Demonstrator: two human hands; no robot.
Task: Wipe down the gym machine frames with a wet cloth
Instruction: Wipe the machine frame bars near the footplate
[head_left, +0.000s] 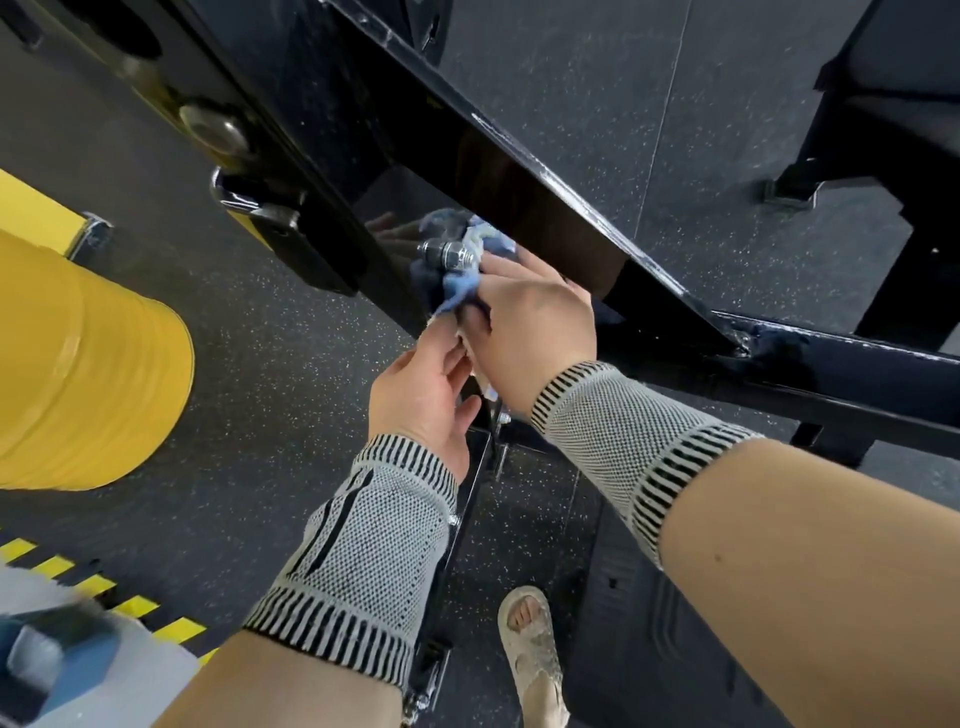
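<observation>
Open floor (753, 171) beyond the slanting black frame beam (561, 218); yellow drum (88, 374) crowding the left.

right hand (535, 332) fingers curled, left hand (423, 400) pinching

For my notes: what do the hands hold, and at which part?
The right hand grips the cloth by its bunched middle, against the frame. The left hand pinches its lower end.

dark speckled rubber floor (291, 374), a yellow cylinder (88, 374) at left, yellow-black hazard stripes (130, 605) beside it.
</observation>
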